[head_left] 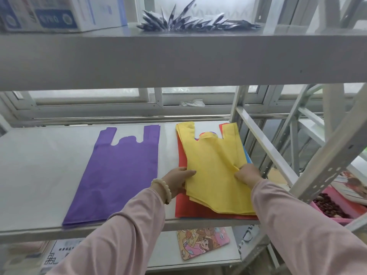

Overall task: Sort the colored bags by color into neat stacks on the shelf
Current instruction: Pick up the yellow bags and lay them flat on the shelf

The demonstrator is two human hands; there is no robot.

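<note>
While your left hand (181, 180) grips the left edge of the yellow bags (214, 165), thumb on top and fingers tucked beneath, your right hand (247, 174) pinches a raised fold of the top yellow bag toward its right side. Both hands are therefore clenched on the same yellow stack. The yellow bags lie on top of the mixed pile at the right end of the shelf (39, 175), handles toward the rear edge. They sit skewed, with their bottom edges fanned out near the front edge. Directly beneath them lies a red bag (186, 207), visible along the left side and the front of the pile and reaching the front edge of the shelf. A blue bag (247, 155) shows only as a narrow strip on the right side of the pile, beside the right edge of the shelf. The purple bags (119, 171) lie flat in a separate stack near the middle of the shelf, handles toward the rear edge and bottoms at the front edge. A bare strip of shelf separates them from the mixed pile. Your left wrist carries a bead bracelet (161, 187). The upper shelf (178, 60) holds a cardboard box (59, 12) at its left end and a fan of dark packets (194, 20) near its middle. A cartoon-printed bag (202, 242) lies on the level below, under the mixed pile.
</note>
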